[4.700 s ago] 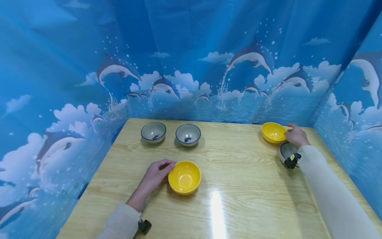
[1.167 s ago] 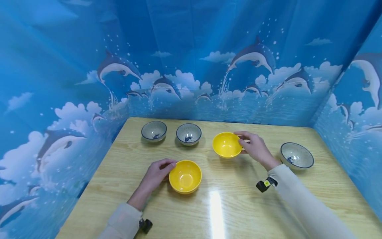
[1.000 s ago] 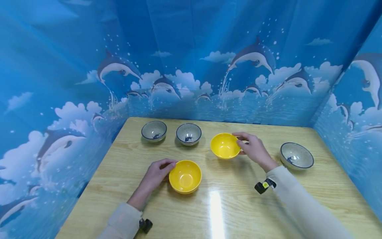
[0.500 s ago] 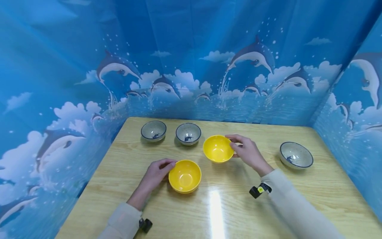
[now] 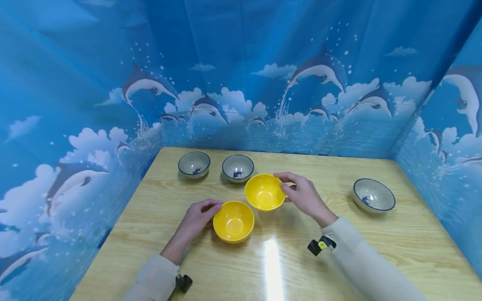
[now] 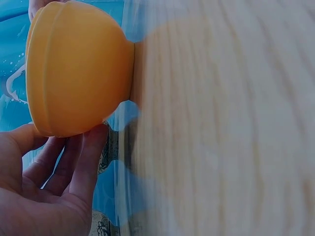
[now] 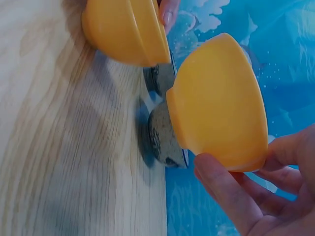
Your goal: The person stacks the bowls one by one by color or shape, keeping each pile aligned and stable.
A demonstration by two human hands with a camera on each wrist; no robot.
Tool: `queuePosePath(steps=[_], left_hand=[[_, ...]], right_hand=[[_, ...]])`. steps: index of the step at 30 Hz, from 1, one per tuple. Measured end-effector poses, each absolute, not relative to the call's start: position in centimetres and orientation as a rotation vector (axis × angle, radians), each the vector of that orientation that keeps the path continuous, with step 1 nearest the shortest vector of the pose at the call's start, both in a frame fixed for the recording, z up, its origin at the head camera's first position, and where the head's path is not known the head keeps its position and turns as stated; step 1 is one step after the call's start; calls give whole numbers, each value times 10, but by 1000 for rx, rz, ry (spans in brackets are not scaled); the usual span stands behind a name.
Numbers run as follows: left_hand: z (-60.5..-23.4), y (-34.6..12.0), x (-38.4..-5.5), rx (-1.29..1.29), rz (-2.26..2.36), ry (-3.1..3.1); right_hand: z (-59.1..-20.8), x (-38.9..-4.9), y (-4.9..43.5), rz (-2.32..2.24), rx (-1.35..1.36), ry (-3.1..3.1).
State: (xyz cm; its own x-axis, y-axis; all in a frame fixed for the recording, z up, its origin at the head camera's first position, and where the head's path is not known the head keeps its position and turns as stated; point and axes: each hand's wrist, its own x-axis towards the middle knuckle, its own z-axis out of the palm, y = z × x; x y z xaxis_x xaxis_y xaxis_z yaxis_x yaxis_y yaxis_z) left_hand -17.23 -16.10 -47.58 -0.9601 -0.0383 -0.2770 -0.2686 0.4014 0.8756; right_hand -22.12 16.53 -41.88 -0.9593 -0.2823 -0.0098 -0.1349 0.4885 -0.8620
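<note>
On the table, left of centre, stand nested yellow bowls (image 5: 233, 223), upright; a second rim line shows in the left wrist view. My left hand (image 5: 196, 219) holds them at their left side, thumb at the rim and fingers against the outer wall (image 6: 81, 73). Another yellow bowl (image 5: 265, 192) is in my right hand (image 5: 303, 194), pinched at its right edge between thumb and fingers. In the right wrist view this bowl (image 7: 221, 103) is off the table and tilted, just behind and right of the nested ones.
Two grey bowls with dark blue rims, one at the back left (image 5: 193, 165) and another (image 5: 238, 169) beside it, sit near the table's far edge. A third grey bowl (image 5: 374, 195) stands at the right. A blue dolphin-print curtain (image 5: 241, 83) closes off the back and sides.
My right hand has brought its yellow bowl from the table's back right corner leftward and nearer, close to the nested bowls. My left hand and the nested bowls have stayed in place.
</note>
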Motion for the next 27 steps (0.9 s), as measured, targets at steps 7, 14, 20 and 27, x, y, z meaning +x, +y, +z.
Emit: queuePosePath(steps=[7, 14, 20, 27], left_hand=[[-476, -161, -174, -265, 1603, 2430], [-479, -163, -174, -243, 1601, 2432], [-478, -163, -175, -242, 1597, 2438], [-479, -163, -175, -248, 1592, 2432]], right_hand=[[-418, -216, 154, -1515, -437, 2536], [-419, -214, 145, -1551, -437, 2501], [-418, -210, 138, -1567, -461, 2466], [-421, -206, 127, -1561, -494, 2440]])
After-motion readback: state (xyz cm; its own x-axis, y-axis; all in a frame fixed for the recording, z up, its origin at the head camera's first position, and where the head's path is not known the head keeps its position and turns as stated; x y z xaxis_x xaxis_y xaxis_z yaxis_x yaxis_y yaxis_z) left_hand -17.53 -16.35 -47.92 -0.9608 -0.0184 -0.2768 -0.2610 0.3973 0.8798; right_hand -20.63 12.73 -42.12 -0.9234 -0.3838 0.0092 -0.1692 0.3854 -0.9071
